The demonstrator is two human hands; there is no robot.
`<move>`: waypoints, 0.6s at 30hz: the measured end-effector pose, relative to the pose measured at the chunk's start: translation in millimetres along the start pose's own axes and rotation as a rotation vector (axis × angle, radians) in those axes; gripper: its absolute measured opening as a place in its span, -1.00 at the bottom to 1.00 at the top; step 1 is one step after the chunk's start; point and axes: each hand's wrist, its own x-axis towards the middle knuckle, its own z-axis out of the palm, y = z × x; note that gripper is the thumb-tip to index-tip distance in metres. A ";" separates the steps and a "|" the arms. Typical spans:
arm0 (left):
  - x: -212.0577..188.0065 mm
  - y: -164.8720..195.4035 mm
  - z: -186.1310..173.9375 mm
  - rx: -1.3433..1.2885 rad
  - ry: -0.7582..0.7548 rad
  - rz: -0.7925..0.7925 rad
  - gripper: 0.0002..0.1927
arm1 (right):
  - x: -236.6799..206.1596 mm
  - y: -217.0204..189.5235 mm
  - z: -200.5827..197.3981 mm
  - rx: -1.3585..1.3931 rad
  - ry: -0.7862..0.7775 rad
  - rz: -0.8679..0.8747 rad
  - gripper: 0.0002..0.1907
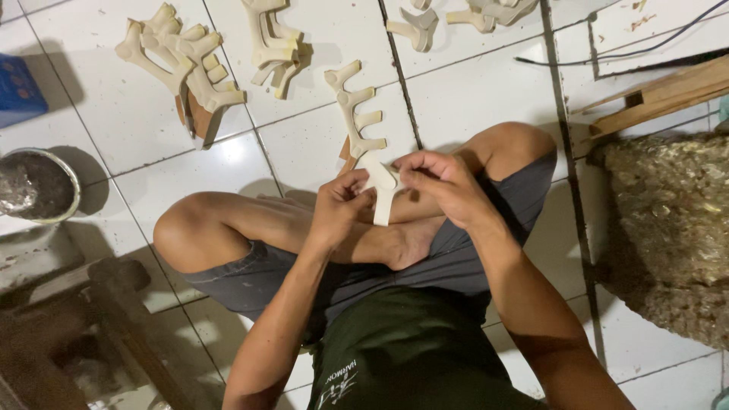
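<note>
I sit cross-legged on a white tiled floor. Both hands hold one pale, cream-coloured antler-shaped carved piece (358, 120) over my legs. My left hand (339, 209) grips its lower stem from the left. My right hand (440, 182) pinches the stem from the right, with the fingers curled over it. The branched prongs of the piece point away from me, toward the top of the view. A brownish scrap shows just behind the stem, near my left thumb.
More pale antler-shaped pieces lie in heaps on the tiles at the top left (182, 64), top centre (273, 42) and top right (474, 14). A round metal bowl (38, 186) and a blue box (17, 87) sit left. Wooden planks (661, 95) and a rough mound (672, 228) are on the right.
</note>
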 end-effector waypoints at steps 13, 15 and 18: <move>60.4 4.8 -10.5 0.818 0.245 0.040 -0.48 | 126.1 24.6 -75.9 0.653 0.539 -0.167 -0.81; 72.6 1.5 -6.8 1.080 0.239 0.074 -0.47 | 157.7 12.5 -87.7 0.593 0.584 -0.173 -0.75; 77.0 -7.3 -5.9 1.044 0.261 0.203 -0.53 | 199.3 -2.7 -96.1 0.465 0.709 -0.163 -0.70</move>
